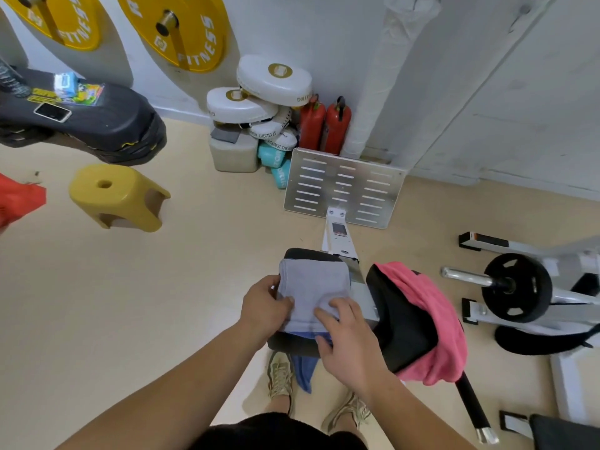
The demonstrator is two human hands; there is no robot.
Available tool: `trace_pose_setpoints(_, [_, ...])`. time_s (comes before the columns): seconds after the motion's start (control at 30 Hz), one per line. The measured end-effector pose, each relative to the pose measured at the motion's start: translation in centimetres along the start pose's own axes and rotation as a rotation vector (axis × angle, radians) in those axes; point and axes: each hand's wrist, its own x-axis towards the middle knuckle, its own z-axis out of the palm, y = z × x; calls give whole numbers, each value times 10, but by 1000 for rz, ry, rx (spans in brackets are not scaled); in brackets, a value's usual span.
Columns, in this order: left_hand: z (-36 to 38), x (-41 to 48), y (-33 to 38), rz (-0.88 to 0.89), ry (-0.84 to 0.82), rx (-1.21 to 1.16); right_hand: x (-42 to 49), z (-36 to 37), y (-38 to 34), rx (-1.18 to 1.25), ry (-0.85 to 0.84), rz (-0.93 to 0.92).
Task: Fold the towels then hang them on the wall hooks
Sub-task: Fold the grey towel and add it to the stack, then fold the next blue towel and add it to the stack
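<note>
The left hand [264, 306] pinched the folded pale blue towel [313, 287]; the right hand [349, 339] lay flat on it; a pink towel [435, 316] hung beside.

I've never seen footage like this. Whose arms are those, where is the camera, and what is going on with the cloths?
There is no machine here: a person wears a wide-angle camera on the head, looking forward and down, so you see their own arms, shoes and the floor of a small gym. This is the only view.

Both hands rest on a light grey-blue towel that lies folded on a black padded seat. The left hand holds its left edge, thumb on top; the right hand presses flat on its near right corner. A darker blue towel hangs down from under it, toward the shoes.

A pink towel, unfolded, is draped over the neighbouring black pad.

Around are a yellow stool, two red fire extinguishers and a barbell. No wall hooks are in view.
</note>
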Motion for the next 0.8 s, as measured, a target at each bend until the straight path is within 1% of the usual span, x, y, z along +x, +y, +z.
trace_pose_setpoints(0.1, [2,-4,2,73,-36,-45,-3,-10,-3,6,90,-78])
trace_pose_setpoints(0.17, [3,-3,1,101,-34,-48,-5,-11,-4,27,113,-95])
trace_pose_setpoints(0.2, [3,-1,-1,101,-3,-2,-7,-8,-3,40,98,-94])
trace_pose_setpoints(0.27, [1,3,-6,99,61,156,-12,-1,3,3,11,-108])
trace_pose_setpoints(0.33, [2,2,-7,113,80,281,-14,1,10,-65,-87,-143])
trace_pose_setpoints(0.4, [5,-2,-6,133,103,363,-18,-4,14,-65,-154,-143])
trace_pose_setpoints(0.43, [6,-6,-6,142,127,383,-22,-8,14,-35,-156,-139])
trace_pose_setpoints(0.5, [8,-18,-6,195,189,396,-31,-19,17,8,-64,-133])
trace_pose_setpoints(0.57, [10,-37,-9,290,250,385,-45,-29,24,46,50,-114])
trace_pose_setpoints(0.63, [17,-61,-13,362,270,337,-61,-35,32,144,96,-89])
trace_pose_setpoints(0.7, [31,-89,-20,371,243,260,-80,-38,43,263,35,-15])
trace_pose_setpoints(0.8, [65,-126,-43,302,137,218,-109,-34,64,452,-119,145])
